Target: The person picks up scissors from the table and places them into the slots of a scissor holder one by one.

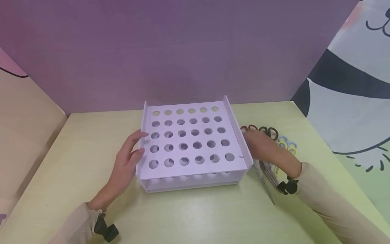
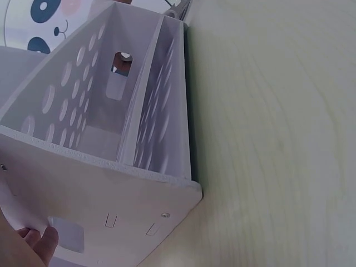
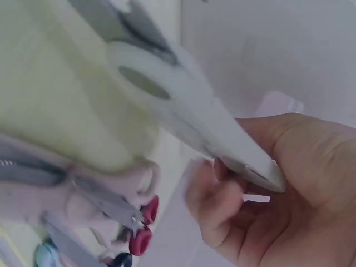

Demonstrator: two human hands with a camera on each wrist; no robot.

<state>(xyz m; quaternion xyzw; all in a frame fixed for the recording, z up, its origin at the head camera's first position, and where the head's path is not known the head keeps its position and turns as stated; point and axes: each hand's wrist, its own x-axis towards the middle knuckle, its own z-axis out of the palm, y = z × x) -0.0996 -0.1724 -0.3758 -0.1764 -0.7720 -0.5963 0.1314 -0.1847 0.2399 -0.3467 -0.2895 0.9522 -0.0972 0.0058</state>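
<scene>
A white rack point(image 1: 189, 140) with rows of round holes stands mid-table. My left hand point(image 1: 123, 164) holds its left side panel, with a fingertip over the top edge and the thumb lower on the panel. In the left wrist view, the fingers point(image 2: 47, 245) lie at the cutout in that panel. Beside the rack's right panel, my right hand point(image 1: 259, 145) grips white-handled scissors point(image 3: 183, 108) by the handle, fingers curled round it. Their pointed blade point(image 1: 266, 189) angles down toward the table front. The rack partly hides the right fingers in the head view.
Several other scissors lie right of the rack, with black point(image 1: 272, 133), blue point(image 1: 283, 139) and yellow point(image 1: 292, 146) handles. Red handles point(image 3: 142, 233) show in the right wrist view. A purple backdrop point(image 1: 182, 54) rises behind the table point(image 1: 195, 217).
</scene>
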